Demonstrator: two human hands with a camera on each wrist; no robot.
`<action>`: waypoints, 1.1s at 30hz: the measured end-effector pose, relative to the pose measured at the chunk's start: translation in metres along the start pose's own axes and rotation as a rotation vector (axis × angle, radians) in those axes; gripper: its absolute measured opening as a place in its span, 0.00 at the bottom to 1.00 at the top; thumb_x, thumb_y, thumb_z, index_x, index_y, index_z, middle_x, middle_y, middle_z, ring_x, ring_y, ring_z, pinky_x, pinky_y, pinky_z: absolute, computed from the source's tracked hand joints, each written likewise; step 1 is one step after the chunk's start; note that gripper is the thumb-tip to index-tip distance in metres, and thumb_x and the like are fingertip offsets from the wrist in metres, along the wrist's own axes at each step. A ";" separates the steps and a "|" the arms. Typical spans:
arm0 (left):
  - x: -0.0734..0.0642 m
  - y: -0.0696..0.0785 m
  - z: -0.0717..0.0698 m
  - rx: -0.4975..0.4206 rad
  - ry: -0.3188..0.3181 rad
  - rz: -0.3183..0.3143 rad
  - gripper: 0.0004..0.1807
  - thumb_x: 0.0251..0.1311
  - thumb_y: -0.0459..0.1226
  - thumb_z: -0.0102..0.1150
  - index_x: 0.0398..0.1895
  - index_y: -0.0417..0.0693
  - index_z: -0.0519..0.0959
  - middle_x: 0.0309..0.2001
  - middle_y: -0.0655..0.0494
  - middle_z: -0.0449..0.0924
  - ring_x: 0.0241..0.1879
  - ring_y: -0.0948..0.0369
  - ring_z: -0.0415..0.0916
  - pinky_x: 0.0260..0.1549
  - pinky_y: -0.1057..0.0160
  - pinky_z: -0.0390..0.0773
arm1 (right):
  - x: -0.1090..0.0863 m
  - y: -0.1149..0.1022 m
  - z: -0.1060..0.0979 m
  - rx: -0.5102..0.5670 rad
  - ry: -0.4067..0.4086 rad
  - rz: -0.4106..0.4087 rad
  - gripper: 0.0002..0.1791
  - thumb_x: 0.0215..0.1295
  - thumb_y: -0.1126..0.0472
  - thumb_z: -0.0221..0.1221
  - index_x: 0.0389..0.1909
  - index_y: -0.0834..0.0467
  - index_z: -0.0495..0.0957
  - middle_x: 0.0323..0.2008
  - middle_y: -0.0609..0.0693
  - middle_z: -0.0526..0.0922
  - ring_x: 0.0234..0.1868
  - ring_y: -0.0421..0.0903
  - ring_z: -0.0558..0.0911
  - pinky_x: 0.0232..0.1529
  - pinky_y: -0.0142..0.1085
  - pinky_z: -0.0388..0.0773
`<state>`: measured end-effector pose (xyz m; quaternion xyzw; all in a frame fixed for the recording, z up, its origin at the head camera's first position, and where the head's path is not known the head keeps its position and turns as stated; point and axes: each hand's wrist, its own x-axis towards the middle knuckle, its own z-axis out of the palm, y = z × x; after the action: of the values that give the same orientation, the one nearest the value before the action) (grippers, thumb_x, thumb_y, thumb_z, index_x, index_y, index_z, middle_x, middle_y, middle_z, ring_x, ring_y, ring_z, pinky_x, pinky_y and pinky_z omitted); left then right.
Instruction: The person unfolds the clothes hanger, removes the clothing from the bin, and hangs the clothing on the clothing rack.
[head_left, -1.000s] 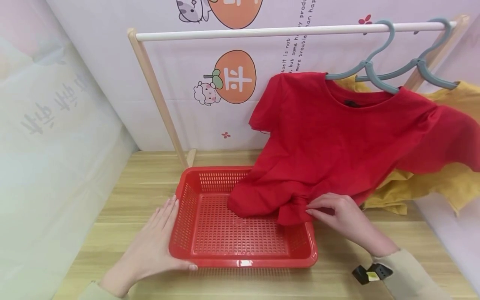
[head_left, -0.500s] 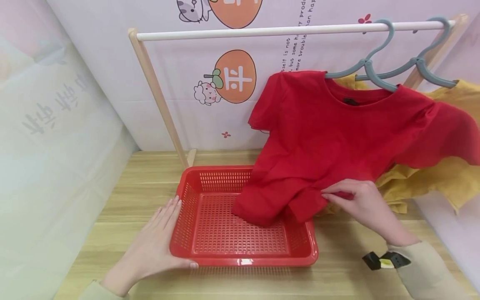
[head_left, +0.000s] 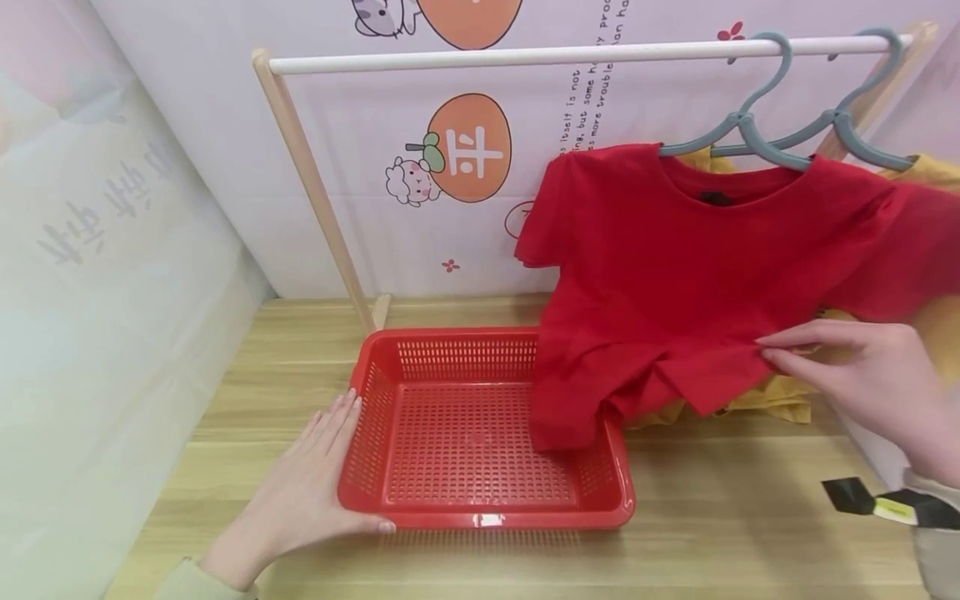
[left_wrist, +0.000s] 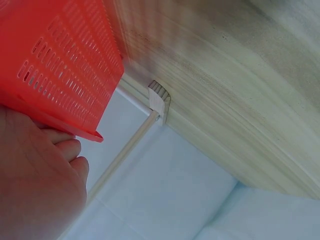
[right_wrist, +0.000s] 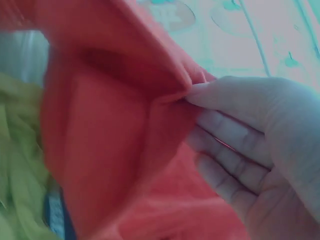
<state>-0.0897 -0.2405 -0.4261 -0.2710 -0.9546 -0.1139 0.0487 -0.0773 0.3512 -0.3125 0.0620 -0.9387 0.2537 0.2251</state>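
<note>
A red T-shirt hangs on a grey-green hanger. My right hand pinches its lower hem between thumb and fingertips, drawing the cloth out to the right. In the right wrist view the pinched red fabric falls in folds, with the other fingers loosely bent below. The shirt's left lower corner hangs over the right part of a red plastic basket. At the basket's front left corner rests my left hand, its fingers straight along the left rim and its thumb against the front rim.
A clothes rack with a white bar and wooden legs stands behind the basket on a wood-grain table. A yellow garment hangs behind the red T-shirt on a second hanger. Printed walls enclose the sides.
My right hand has moved right and slightly up with the hem, pulling much of the T-shirt's lower part out of the basket. My left hand has stayed in place.
</note>
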 end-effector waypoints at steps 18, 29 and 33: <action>0.002 0.000 -0.002 0.006 -0.022 -0.010 0.81 0.35 0.84 0.56 0.80 0.35 0.46 0.80 0.42 0.45 0.78 0.47 0.44 0.73 0.44 0.53 | -0.061 0.085 0.043 -0.055 -0.279 -0.025 0.10 0.48 0.67 0.77 0.32 0.54 0.91 0.29 0.42 0.88 0.30 0.29 0.82 0.28 0.20 0.74; 0.001 -0.001 0.001 0.020 -0.035 -0.016 0.82 0.32 0.85 0.55 0.81 0.37 0.46 0.81 0.44 0.44 0.79 0.48 0.42 0.75 0.50 0.48 | -0.026 0.036 0.062 0.024 -0.265 0.049 0.19 0.51 0.49 0.79 0.44 0.50 0.91 0.37 0.46 0.90 0.37 0.33 0.84 0.33 0.22 0.75; 0.001 -0.001 0.002 0.024 -0.038 -0.015 0.82 0.32 0.85 0.54 0.81 0.37 0.45 0.81 0.43 0.44 0.79 0.49 0.41 0.75 0.52 0.46 | -0.001 0.005 0.082 0.084 -0.265 -0.012 0.20 0.52 0.49 0.78 0.45 0.50 0.90 0.40 0.48 0.90 0.38 0.36 0.84 0.35 0.23 0.77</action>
<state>-0.0910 -0.2408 -0.4279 -0.2653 -0.9586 -0.0977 0.0329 -0.1098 0.3147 -0.3781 0.1098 -0.9483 0.2812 0.0980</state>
